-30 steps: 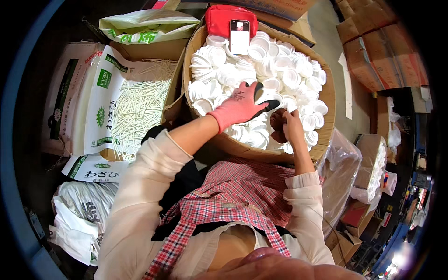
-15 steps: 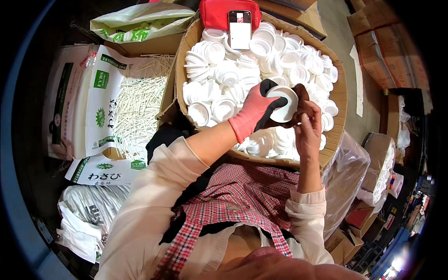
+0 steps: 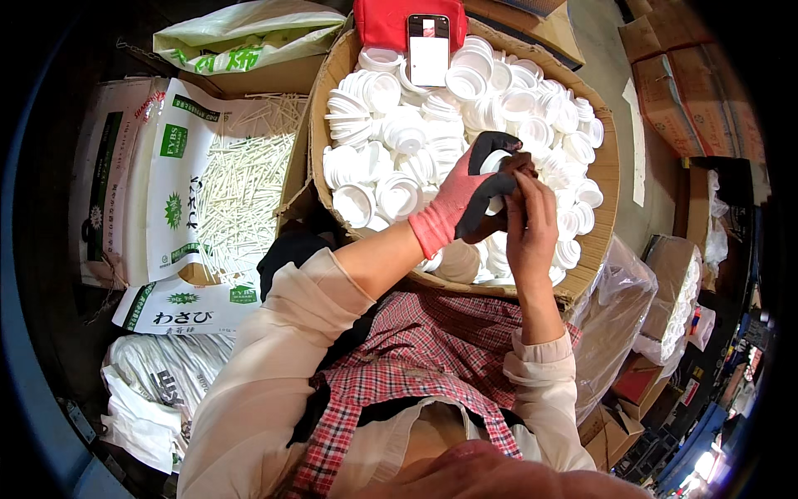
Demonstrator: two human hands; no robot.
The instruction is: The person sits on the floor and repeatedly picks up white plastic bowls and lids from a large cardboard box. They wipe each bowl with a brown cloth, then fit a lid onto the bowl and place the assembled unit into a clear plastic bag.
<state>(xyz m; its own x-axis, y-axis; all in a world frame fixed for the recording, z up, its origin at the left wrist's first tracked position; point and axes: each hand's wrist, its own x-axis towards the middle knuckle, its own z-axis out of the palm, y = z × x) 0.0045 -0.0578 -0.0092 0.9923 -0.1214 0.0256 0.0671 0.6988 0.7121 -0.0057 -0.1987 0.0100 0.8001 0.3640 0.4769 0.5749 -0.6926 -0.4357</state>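
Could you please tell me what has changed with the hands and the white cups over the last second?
The gloved left hand lifted a white cup out of the cardboard box, and the bare right hand came up to meet it; both hands now have it. The phone and the stick packets stayed put.

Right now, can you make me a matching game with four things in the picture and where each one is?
Things:
1 phone
2 white sticks
3 glove
4 red pouch

Places:
A on the left hand
B behind the phone, at the box's far rim
C lying on the cups
D in the open box left of the cups

Pairs: 1-C, 2-D, 3-A, 4-B
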